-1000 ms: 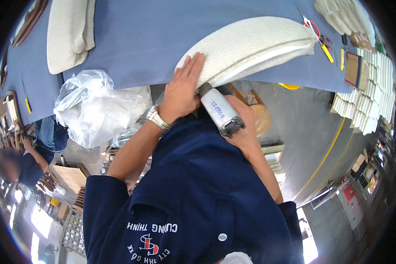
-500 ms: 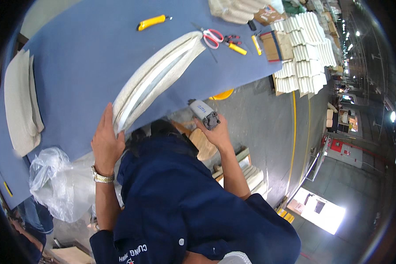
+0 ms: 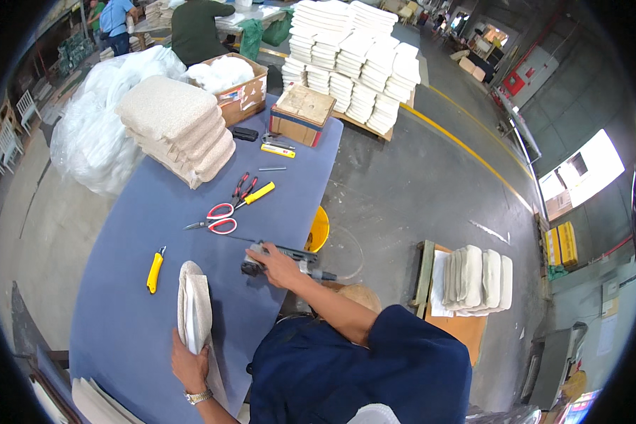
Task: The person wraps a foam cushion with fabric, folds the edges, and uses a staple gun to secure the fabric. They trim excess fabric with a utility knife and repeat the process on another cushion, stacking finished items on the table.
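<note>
One curved beige upholstered pad (image 3: 202, 304) is over the blue table (image 3: 124, 321), its near end clamped in the left hand (image 3: 190, 364). It seems light and soft, best held by the edges; the staple gun (image 3: 297, 252), wrapped by the right hand (image 3: 279, 268), should be heavier and rigid.

Wearing Navy, Short-Sleeved

I am wearing a dark navy shirt (image 3: 353, 374), its right sleeve (image 3: 418, 339) cut short and hanging wide. A metallic, link-banded watch (image 3: 198, 397) is circling my left wrist. A white, rounded item (image 3: 379, 415) is showing before my shirt, its kind unclear.
</note>
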`<move>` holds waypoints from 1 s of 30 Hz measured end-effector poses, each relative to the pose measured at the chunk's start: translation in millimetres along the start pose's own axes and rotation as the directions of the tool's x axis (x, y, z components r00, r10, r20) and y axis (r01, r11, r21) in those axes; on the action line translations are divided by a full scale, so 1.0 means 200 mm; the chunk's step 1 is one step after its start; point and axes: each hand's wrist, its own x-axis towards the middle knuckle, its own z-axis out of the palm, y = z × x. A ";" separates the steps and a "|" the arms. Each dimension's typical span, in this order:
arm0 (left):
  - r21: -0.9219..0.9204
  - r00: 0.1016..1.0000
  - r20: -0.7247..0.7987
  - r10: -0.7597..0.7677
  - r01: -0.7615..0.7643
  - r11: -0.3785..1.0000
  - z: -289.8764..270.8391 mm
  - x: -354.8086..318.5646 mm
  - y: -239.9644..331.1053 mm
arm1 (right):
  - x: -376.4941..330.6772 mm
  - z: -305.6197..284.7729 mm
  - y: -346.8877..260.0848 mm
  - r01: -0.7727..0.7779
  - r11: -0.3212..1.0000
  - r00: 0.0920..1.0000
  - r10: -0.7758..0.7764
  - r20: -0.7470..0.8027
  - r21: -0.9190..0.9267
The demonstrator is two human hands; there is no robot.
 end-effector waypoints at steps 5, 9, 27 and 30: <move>-0.068 0.990 -0.089 0.113 -0.119 0.991 0.12 0.03 -0.18 | 0.40 0.33 -0.01 0.118 0.991 0.990 -0.122 -0.066 -0.057; 0.046 0.986 0.156 -0.055 0.049 0.998 -0.11 -0.07 -0.12 | 0.47 0.29 -0.08 0.182 0.978 0.983 -0.181 0.015 -0.106; 0.287 0.877 0.180 0.445 -0.480 0.829 -0.33 0.28 -0.27 | 1.31 0.79 -1.18 0.649 0.761 0.720 -0.623 0.306 0.021; 0.261 0.953 0.085 0.291 -0.303 0.917 -0.29 0.20 -0.21 | 1.32 1.06 -1.10 0.704 0.709 0.660 -0.636 0.399 -0.034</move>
